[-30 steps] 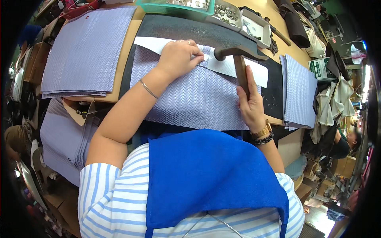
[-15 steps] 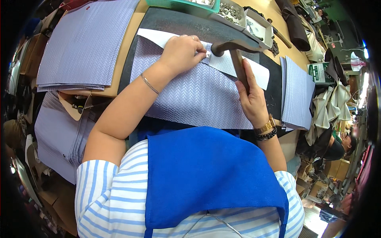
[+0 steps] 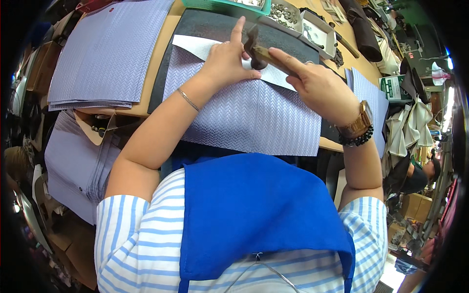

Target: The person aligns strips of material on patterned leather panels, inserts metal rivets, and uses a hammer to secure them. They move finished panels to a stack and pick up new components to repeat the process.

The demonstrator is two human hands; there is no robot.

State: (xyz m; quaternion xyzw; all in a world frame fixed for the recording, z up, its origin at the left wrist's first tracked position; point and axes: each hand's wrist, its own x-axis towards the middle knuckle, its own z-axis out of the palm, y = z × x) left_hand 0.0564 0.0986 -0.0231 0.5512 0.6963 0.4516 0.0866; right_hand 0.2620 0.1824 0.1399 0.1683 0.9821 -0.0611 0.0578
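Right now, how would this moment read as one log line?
left hand: pressing fabric | right hand: gripping hammer | hammer head: by left fingers | mat: under fabric

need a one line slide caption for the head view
Right hand swings a hammer beside the left hand pressing a lilac textured panel on a black mat.

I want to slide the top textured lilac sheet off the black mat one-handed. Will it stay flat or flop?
The lilac sheet probably bends rather than holds stiff: its near edge overhangs the black mat toward the person. It looks thin and likely light. The embossed herringbone surface may grip a little. The left hand presses it while the right hand grips a hammer.
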